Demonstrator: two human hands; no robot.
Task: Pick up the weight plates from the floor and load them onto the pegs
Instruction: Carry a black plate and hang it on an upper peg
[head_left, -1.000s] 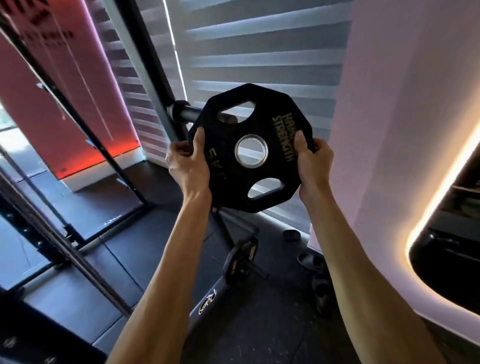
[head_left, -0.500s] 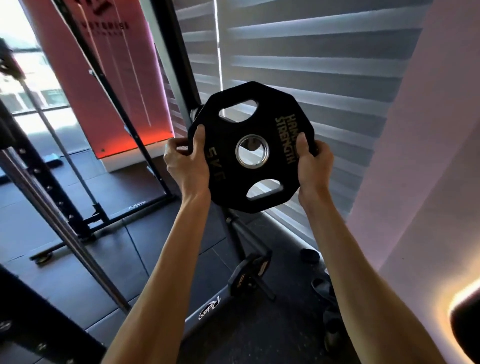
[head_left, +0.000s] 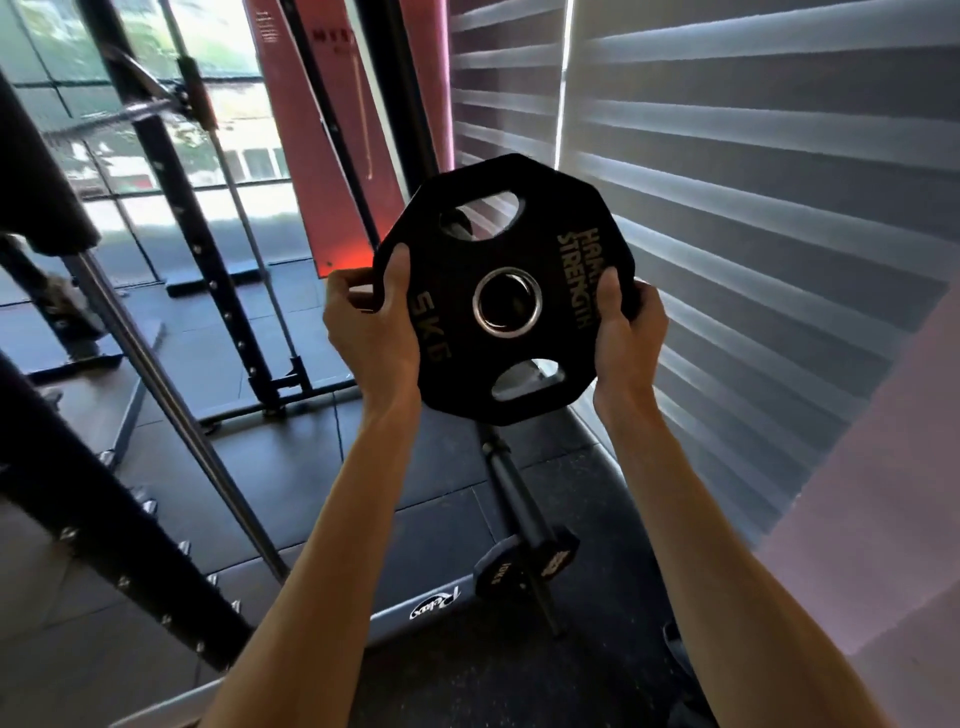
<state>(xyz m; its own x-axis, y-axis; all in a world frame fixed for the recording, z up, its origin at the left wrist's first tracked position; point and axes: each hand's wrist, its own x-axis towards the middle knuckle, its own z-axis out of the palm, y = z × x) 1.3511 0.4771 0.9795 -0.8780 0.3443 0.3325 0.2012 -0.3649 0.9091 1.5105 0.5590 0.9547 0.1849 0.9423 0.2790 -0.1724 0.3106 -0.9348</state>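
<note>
Black weight plate (head_left: 519, 249) — left hand (head_left: 371, 332), right hand (head_left: 628, 332) gripping opposite edges

Probably a gym: steel rack (head_left: 174, 208), weight plate (head_left: 467, 291), rubber floor mats (head_left: 291, 467).

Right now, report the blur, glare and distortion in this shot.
Head view: the window is blown out; the near rack upright is smeared; the weight plate is sharp but backlit, its lettering legible; the blinds fan out, likely from wide-angle distortion.
</note>
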